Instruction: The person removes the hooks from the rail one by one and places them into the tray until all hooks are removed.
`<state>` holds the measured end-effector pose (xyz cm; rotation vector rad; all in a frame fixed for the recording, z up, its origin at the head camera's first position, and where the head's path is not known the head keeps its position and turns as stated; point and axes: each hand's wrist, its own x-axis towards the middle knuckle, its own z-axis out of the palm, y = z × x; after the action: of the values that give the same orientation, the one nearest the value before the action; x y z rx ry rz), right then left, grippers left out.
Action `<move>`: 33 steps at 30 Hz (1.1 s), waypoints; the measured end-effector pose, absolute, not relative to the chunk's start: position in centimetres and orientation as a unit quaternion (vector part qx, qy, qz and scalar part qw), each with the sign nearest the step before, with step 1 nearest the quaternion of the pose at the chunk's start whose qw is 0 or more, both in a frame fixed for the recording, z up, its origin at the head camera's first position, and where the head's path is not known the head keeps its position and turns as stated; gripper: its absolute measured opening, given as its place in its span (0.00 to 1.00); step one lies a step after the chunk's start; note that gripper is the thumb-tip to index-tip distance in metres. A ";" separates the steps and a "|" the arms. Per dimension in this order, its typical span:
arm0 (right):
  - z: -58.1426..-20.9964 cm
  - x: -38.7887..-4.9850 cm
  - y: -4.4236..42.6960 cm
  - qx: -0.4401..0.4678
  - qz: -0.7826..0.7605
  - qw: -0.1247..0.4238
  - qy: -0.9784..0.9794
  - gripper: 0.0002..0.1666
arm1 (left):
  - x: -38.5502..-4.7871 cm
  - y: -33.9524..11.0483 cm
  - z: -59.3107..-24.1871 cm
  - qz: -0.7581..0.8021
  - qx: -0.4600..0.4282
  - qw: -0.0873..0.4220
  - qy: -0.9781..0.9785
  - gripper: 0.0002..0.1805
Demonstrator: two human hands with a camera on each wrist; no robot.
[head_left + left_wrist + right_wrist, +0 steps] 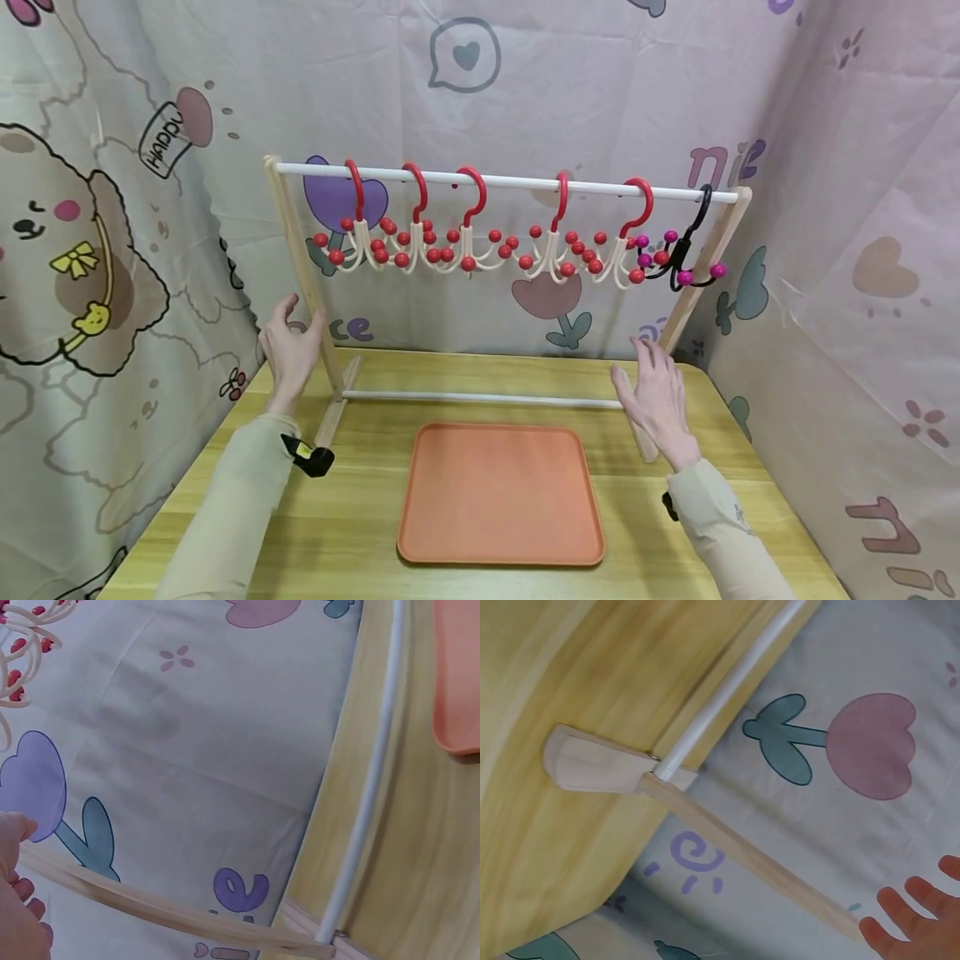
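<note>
A wooden rack with a white top rail (510, 182) stands on the table. Five cream hangers with red hooks (467, 237) and a black hanger with pink tips (681, 250) hang from the rail. My left hand (291, 346) is beside the left post (303, 258), fingers apart and holding nothing; the left wrist view shows the hand (21, 900) near the post (150, 904). Near the lower part of the right post (701, 267) my right hand (656, 400) is spread, also holding nothing. In the right wrist view its fingertips (911, 915) are by the post (757, 862); contact is unclear.
An orange tray (501, 496) lies on the wooden table (345, 533) in front of the rack. A white lower bar (480, 398) joins the rack's feet. Patterned cloth (465, 108) hangs behind and on both sides.
</note>
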<state>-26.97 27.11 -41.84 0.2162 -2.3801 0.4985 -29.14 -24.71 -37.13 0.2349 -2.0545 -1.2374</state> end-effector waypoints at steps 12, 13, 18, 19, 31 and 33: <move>-39.1 -27.6 26.6 0.093 0.208 0.420 -0.878 0.28 | -29.9 -24.3 -34.3 -0.514 0.096 0.382 -0.762 0.28; -38.8 -27.7 26.6 0.092 0.212 0.425 -0.875 0.28 | -30.0 -24.3 -34.2 -0.516 0.093 0.384 -0.760 0.28; -37.6 -27.7 26.7 0.085 0.231 0.442 -0.863 0.26 | -30.3 -24.3 -33.6 -0.526 0.092 0.386 -0.752 0.27; -37.3 -27.7 26.8 0.084 0.235 0.445 -0.860 0.26 | -30.4 -24.3 -33.5 -0.529 0.094 0.385 -0.751 0.27; -34.6 -27.7 27.0 0.092 0.284 0.501 -0.812 0.19 | -31.6 -23.9 -32.3 -0.499 0.116 0.423 -0.747 0.22; -34.1 -27.7 26.9 0.093 0.290 0.517 -0.800 0.18 | -31.8 -23.9 -32.3 -0.496 0.121 0.425 -0.748 0.22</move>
<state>-27.74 26.92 -34.07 0.2232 -1.9195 0.6957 -31.76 -23.89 -32.27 0.3021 -1.8694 -1.2406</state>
